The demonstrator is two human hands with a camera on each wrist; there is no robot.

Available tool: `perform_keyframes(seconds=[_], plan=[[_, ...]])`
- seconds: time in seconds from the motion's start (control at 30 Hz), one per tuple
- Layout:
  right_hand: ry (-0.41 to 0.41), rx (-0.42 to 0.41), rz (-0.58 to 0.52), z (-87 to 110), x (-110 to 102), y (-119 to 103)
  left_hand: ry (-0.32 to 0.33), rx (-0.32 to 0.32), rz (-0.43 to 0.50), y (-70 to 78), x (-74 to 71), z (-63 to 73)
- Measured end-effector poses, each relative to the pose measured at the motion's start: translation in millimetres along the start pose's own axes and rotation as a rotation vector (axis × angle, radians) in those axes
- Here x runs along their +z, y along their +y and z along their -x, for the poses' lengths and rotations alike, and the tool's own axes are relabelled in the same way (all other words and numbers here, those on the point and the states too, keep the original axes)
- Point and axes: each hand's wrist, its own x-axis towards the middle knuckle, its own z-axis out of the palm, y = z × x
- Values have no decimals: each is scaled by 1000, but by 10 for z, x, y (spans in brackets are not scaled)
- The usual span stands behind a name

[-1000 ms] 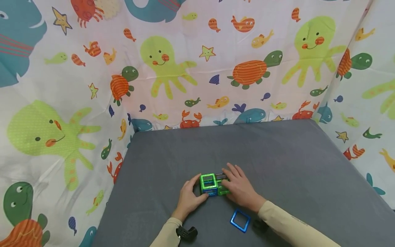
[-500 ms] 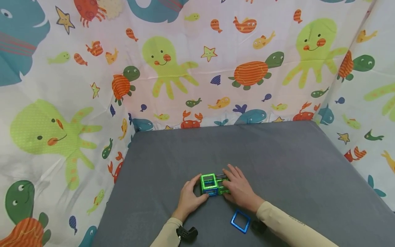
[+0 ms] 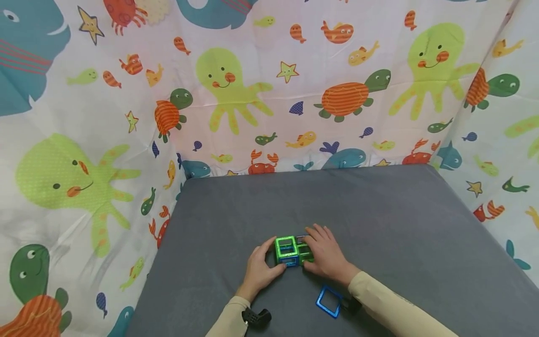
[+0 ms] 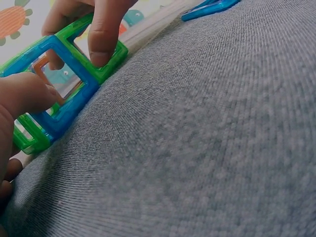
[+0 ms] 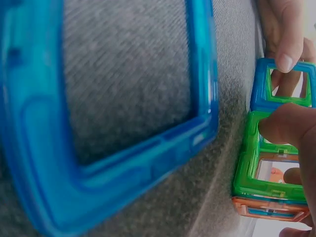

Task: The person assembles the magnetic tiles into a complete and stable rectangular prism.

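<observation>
Magnetic tile block (image 3: 293, 251) sits near the grey table's (image 3: 400, 220) front edge, a loose blue tile (image 3: 329, 301) at its 5 o'clock. Left hand (image 3: 258, 270) and right hand (image 3: 326, 256) pinch its sides; squeezing evenly should keep panels aligned.

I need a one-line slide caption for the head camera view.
Both hands, left hand and right hand, grip a green-and-blue tile structure on grey cloth; a loose blue tile lies nearby.

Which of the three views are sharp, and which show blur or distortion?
Head view: evenly lit, fairly sharp, wide-angle bending at the edges. Left wrist view: grey cloth sharp, the fingers at the tile structure soft. Right wrist view: loose blue tile very close, blurred and enlarged; the structure behind is clearer.
</observation>
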Motion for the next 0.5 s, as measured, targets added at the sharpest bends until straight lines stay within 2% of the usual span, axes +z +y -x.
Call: perform_keyframes(seconds=[0.27, 0.33, 0.5], plan=[[-69, -6, -50, -24, -24, -14, 0, -11, 1, -18, -26, 21], [-32, -9, -85, -16, -53, -22, 0, -11, 5, -13, -26, 25], [150, 27, -166, 116, -203, -10, -6, -2, 6, 1, -28, 17]])
